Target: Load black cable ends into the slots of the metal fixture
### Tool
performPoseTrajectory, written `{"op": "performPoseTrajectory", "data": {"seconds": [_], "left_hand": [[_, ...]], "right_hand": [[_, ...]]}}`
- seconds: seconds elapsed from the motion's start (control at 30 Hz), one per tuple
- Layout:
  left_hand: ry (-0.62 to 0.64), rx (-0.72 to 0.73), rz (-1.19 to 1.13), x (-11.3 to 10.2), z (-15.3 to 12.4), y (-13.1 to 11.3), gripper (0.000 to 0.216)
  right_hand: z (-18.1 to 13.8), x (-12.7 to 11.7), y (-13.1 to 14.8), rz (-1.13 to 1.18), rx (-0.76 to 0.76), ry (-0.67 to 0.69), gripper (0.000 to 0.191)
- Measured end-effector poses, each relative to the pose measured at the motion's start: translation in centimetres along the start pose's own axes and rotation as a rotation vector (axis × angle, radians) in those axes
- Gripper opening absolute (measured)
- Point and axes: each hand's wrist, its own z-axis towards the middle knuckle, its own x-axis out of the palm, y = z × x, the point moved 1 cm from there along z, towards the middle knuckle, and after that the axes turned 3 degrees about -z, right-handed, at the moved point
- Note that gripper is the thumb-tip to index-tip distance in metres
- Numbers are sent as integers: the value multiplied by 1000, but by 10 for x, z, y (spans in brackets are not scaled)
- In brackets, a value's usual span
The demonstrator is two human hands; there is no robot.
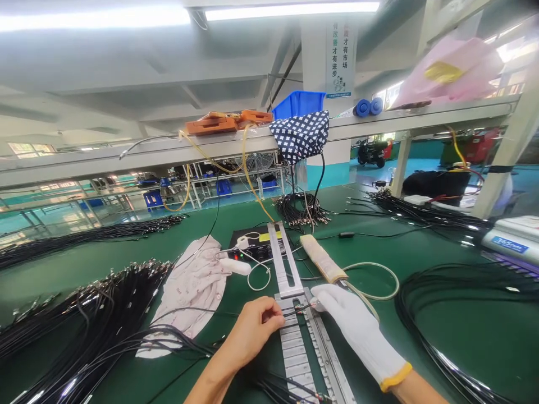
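Head view, from where I stand: the bare left hand (256,328) pinches a thin black cable (306,307) over a ridged metal jig (292,352); the right hand (349,317), in white knitted glove, grips its end. Wrinkled cloth (196,280) lies left of the bare hand.

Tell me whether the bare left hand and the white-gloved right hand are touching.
Apart: the head view shows part of the metal fixture in the gap between the bare left hand and the white-gloved right hand.
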Motion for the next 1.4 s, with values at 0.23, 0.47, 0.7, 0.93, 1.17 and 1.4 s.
{"op": "performPoseTrajectory", "data": {"seconds": [0.23,0.47,0.7,0.93,1.17,1.4], "left_hand": [[-29,30,88,2,0,-4,14],[-32,47,114,1,-2,-6,14],[-28,38,120,-1,-3,-7,12],[-41,55,142,-3,-4,-8,10],[-38,10,249,-8,-6,-17,12],[-14,-48,362,-15,-9,-23,13]], "right_hand": [[0,1,1,246,-6,94,54],[3,-1,-15,204,-67,134,52],[-3,-1,3,169,-77,99,47],[-8,4,23,141,18,67,56],[-6,-4,17,118,157,-84,74],[-6,-5,15,93,104,-110,59]]}}
